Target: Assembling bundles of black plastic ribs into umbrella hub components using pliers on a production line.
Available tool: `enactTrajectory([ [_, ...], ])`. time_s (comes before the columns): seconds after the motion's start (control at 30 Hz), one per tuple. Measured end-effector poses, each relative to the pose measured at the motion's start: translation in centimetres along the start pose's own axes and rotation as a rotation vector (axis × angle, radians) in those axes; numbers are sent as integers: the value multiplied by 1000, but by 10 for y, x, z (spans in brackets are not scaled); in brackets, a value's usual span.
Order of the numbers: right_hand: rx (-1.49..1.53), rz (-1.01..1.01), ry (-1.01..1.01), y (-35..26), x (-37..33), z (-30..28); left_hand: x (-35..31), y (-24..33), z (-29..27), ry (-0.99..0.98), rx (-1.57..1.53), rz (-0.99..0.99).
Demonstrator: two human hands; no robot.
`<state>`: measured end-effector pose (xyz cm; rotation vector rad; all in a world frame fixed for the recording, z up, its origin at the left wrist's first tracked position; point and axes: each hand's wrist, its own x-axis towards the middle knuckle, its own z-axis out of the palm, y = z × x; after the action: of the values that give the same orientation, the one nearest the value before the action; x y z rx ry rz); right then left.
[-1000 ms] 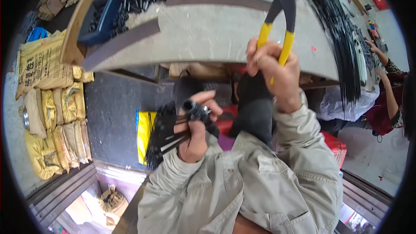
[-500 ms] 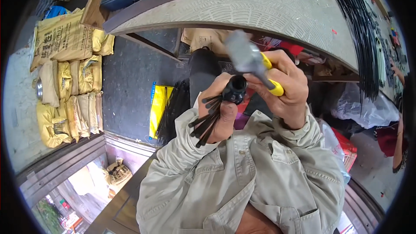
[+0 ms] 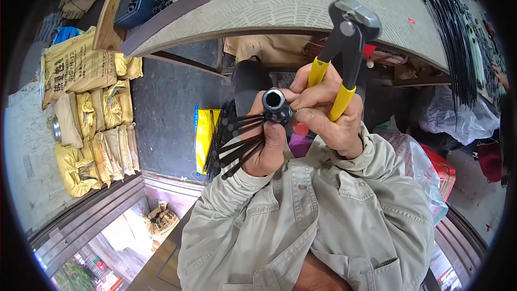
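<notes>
My left hand (image 3: 272, 148) grips a round black hub (image 3: 277, 112) with a hollow, ring-shaped opening facing up. Several thin black rods (image 3: 241, 150) fan out from the hub across my left palm, down and to the left. In my right hand (image 3: 339, 126) is a pair of end-cutting pincers (image 3: 347, 35) with yellow handles, its steel head pointing up and away from the hub. The two handles are spread apart between my fingers. My right thumb and fingertips meet beside the hub's right side; what they pinch there is too small to make out.
A worktable (image 3: 253, 13) edge curves just beyond my hands. On it are a blue bin (image 3: 141, 2), small black parts and a bundle of long black rods (image 3: 449, 37). Sacks (image 3: 78, 70) are piled at left; a yellow bag (image 3: 203, 134) lies on the floor. Clear plastic (image 3: 458, 110) hangs at right.
The pincers have swung from tilting up-left, blurred, to pointing up-right. My right hand has shifted left, bringing its fingertips against the hub. The rods fan out wider in my left hand.
</notes>
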<state>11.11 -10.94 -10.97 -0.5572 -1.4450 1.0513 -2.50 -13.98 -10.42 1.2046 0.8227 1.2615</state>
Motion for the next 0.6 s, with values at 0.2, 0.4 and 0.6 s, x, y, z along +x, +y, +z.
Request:
enactTrajectory([
  [0.2, 16, 81, 80, 3, -4, 11, -2, 2, -3, 28, -5, 1],
  [0.4, 2, 46, 66, 7, -3, 15, -2, 3, -7, 29, -34, -17],
  [0.6, 2, 17, 82, 11, -7, 16, -2, -5, -15, -13, 32, 11],
])
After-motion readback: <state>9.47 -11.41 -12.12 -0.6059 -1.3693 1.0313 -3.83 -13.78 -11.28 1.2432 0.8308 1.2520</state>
